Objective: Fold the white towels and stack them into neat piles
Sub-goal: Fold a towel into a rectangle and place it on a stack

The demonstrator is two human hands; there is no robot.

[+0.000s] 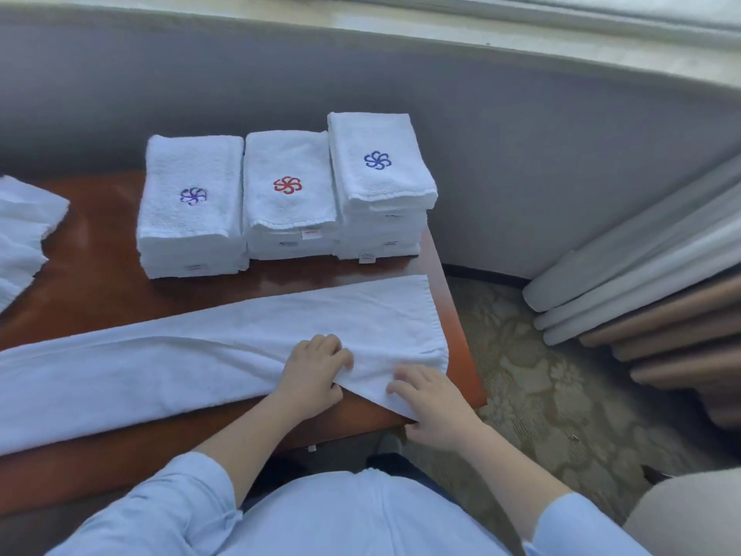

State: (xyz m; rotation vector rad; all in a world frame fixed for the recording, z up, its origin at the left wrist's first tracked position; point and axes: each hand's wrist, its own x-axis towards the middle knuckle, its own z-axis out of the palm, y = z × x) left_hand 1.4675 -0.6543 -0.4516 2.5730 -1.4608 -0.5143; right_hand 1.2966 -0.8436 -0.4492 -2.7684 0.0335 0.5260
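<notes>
On the table (100, 282), three towel stacks (288, 194) block the far edge from 11 to 1 o'clock, loose towels (24, 234) crowd 9 o'clock, the long towel (160, 367) spans the near half, and bare wood between them leaves a passage.

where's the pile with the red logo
Head view: the red-logo pile is the middle of three at the back of the table, purple-logo pile on its left, taller blue-logo pile on its right.
</notes>
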